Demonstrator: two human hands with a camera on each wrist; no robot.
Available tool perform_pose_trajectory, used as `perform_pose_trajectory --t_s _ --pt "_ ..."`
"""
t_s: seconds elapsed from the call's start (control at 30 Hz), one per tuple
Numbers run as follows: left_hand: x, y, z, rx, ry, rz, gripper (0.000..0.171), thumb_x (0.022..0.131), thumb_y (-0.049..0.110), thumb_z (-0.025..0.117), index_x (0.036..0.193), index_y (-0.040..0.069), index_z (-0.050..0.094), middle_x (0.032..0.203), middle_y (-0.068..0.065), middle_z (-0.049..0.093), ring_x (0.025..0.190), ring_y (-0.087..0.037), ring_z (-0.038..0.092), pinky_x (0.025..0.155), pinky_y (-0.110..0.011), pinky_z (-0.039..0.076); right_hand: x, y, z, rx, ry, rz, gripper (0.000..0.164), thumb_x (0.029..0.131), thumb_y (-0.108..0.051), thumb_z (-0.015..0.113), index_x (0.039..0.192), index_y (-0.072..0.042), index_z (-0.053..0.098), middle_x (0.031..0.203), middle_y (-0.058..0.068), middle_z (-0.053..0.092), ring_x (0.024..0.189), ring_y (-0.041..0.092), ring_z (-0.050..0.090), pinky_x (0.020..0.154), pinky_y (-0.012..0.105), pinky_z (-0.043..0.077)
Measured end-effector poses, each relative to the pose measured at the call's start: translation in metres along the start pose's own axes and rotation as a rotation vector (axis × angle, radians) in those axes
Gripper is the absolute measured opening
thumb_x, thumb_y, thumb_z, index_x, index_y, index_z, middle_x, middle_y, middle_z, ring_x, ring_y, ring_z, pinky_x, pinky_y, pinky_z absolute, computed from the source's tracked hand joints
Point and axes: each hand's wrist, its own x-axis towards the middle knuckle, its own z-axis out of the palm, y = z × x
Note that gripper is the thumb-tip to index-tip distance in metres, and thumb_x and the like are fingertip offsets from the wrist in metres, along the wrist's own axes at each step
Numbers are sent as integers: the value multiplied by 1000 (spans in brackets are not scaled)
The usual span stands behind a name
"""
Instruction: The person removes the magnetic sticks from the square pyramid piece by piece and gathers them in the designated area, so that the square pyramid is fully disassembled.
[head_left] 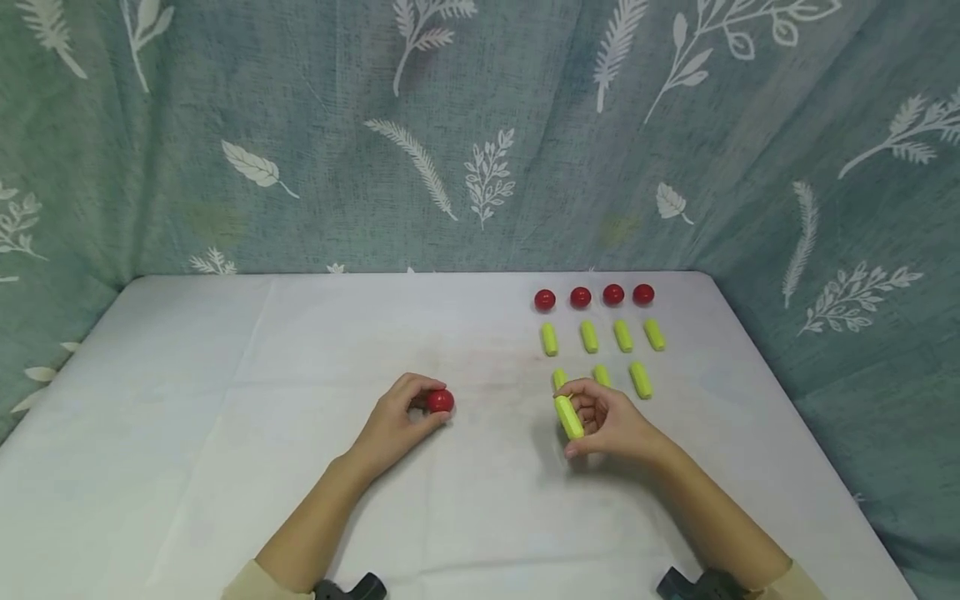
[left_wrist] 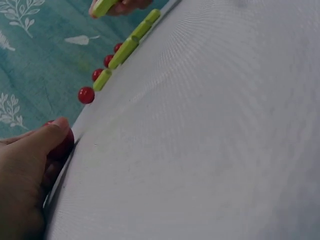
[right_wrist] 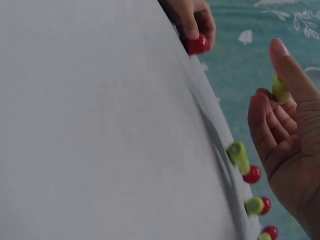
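Observation:
My left hand (head_left: 395, 423) grips a red ball (head_left: 440, 401) between thumb and fingers, low over the white table left of the middle. In the left wrist view the thumb (left_wrist: 52, 137) covers much of that ball. My right hand (head_left: 611, 421) holds a yellow-green stick (head_left: 569, 417) between thumb and fingertips, above the table, with its shadow below. Just beyond the right hand lies a row of similar sticks (head_left: 641, 380), two of them partly hidden by the hand and the held stick. Behind them runs another row of yellow-green sticks (head_left: 589, 337).
Several red balls (head_left: 581, 297) stand in a row near the far right edge of the white table (head_left: 187, 400). A green-blue leaf-patterned cloth (head_left: 315, 125) hangs behind the table and at its sides. Dark wrist devices (head_left: 350, 587) show at the bottom.

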Motion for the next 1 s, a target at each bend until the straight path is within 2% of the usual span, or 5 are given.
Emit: perform_pose_trajectory --t_s 0.2,0.43,0.53,0.8,1.0 --pt "10 1 -1 37 -20 -80 40 78 20 78 114 13 61 106 3 58 85 -12 55 75 -24 49 -18 5 -25 -152 105 -38 59 64 -5 86 113 2 55 89 7 59 76 12 57 70 22 51" --pt "31 -7 10 170 39 85 41 75 24 80 112 16 64 108 6 61 99 -11 60 85 -33 51 -34 15 -61 -288 201 -48 58 65 -1 84 116 2 57 97 -2 60 84 9 55 78 19 48" --pt "41 -8 17 182 57 110 40 75 23 80 111 14 65 107 4 62 98 -12 60 84 -35 52 -40 22 -74 -317 243 -44 59 66 0 83 119 1 58 105 -6 61 87 7 55 80 18 47" --pt "74 -5 30 49 24 -30 42 79 17 77 116 7 61 112 -7 60 102 -20 60 92 -35 49 -51 41 -104 -369 390 35 63 71 -4 81 127 -1 54 102 -1 57 94 0 52 81 15 44" --pt "98 -4 45 -7 24 -162 42 82 19 75 119 7 58 115 -8 59 104 -21 59 93 -35 49 -55 59 -120 -410 454 59 61 73 -10 81 128 -2 54 105 3 56 99 0 47 86 23 37"
